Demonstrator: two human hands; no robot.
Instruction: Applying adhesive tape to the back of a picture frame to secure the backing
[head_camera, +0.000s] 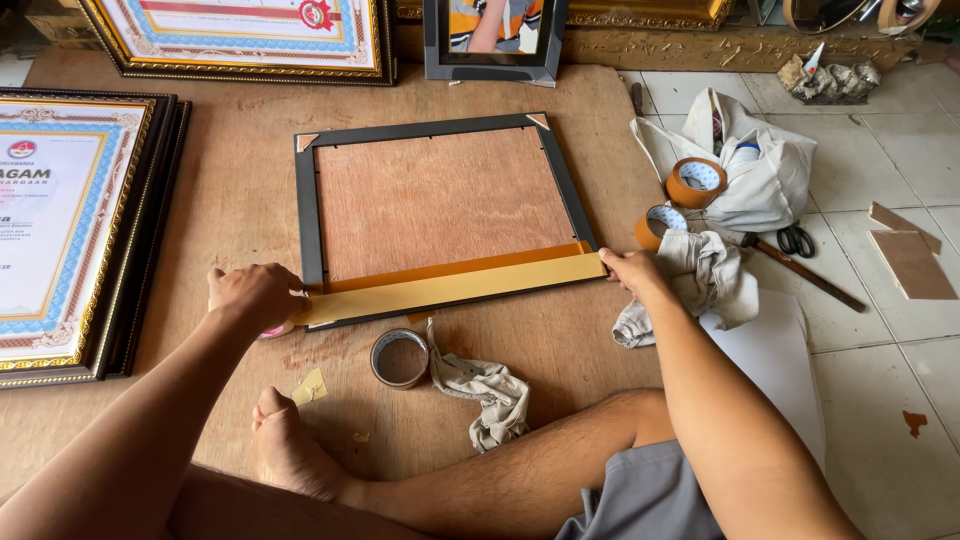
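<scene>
A black picture frame (306, 210) lies face down on a wooden board, its brown plywood backing (440, 200) showing. A long strip of tan tape (450, 288) is stretched along the frame's near edge. My left hand (252, 296) grips the roll end of the strip at the frame's near-left corner. My right hand (630, 270) pinches the strip's other end at the near-right corner.
A tape roll (400, 358) and a grey rag (490, 392) lie before the frame. Two more tape rolls (696, 182), a white bag (770, 170), scissors (795, 240) and a cloth (700, 280) sit at the right. Framed certificates (70, 230) lie at the left and back.
</scene>
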